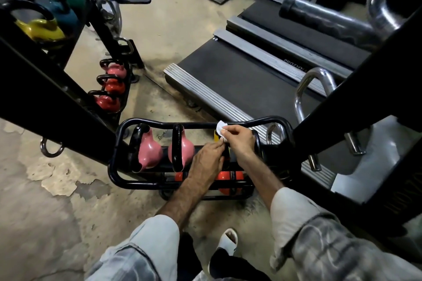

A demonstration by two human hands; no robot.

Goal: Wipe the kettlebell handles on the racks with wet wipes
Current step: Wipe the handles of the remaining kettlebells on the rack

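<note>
Where right hand [239, 141] pinches wipe [221, 129], rack rail [196, 124] beside

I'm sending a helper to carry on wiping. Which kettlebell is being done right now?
Find the low black rack at the person's feet. On its upper tier, right of two pink kettlebells, is the yellow kettlebell, mostly hidden under both hands, with the white wipe on it.

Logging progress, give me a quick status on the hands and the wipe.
Right hand pinches the wet wipe over the low rack. Left hand reaches in beside it; grip hidden. Nothing blocking.
</note>
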